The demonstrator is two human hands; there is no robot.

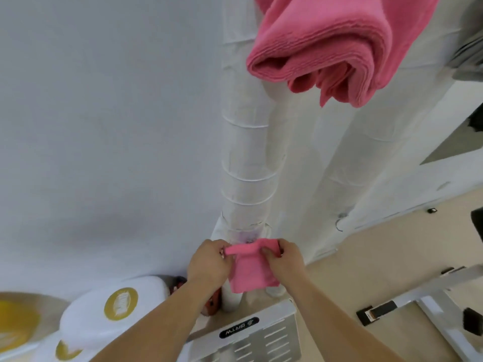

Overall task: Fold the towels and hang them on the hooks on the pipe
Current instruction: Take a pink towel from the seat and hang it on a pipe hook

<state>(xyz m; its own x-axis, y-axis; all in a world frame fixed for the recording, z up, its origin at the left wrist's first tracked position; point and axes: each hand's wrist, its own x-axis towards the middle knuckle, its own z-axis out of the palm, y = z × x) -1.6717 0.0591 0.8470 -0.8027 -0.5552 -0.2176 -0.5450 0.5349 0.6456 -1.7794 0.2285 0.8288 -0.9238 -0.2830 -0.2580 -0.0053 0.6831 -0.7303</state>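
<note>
A small folded pink towel (pixel 252 273) hangs low against the white wrapped pipe (pixel 247 165), its top edge stretched between my hands. My left hand (pixel 209 262) pinches the top left corner, and my right hand (pixel 283 258) pinches the top right corner. A hook is hidden behind the towel's top edge, so I cannot tell whether the towel is on it. A second, larger pink towel (pixel 337 50) hangs bunched and folded at the top right, close to the camera.
A second white wrapped pipe (pixel 363 158) slants to the right. White lidded buckets with gold labels (pixel 115 309) stand at the lower left. A white metal device (pixel 251 335) sits on the floor below my arms, and a metal frame (pixel 431 299) stands at the right.
</note>
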